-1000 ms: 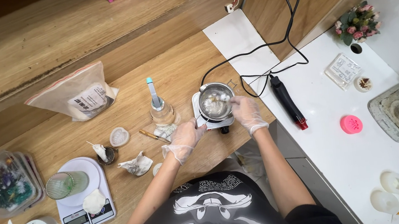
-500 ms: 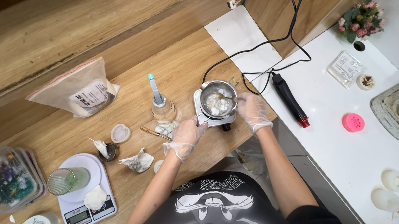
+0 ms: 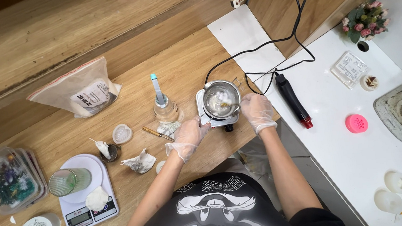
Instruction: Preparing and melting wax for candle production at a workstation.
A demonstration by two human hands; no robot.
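Note:
A small metal pot point(image 3: 221, 96) with pale white lumps in it stands on a little white hot plate point(image 3: 218, 121) at the wooden table's right end. My right hand point(image 3: 258, 111), in a clear glove, holds a thin gold stirrer point(image 3: 229, 105) whose tip dips into the pot. My gloved left hand point(image 3: 188, 136) grips the pot's thin handle at the lower left of the plate.
A glass bottle with a blue-tipped tool point(image 3: 163, 106), a bag of flakes point(image 3: 79, 91), a scale with a green ribbed glass point(image 3: 69, 181), crumpled tissues point(image 3: 138, 162) and a box of dried flowers point(image 3: 7, 182) sit left. A black heat gun point(image 3: 291, 98) and pink moulds point(image 3: 356, 123) lie on the white counter.
The stirrer's tip has moved around inside the pot, from its far side towards its near rim. My left hand has stayed on the handle.

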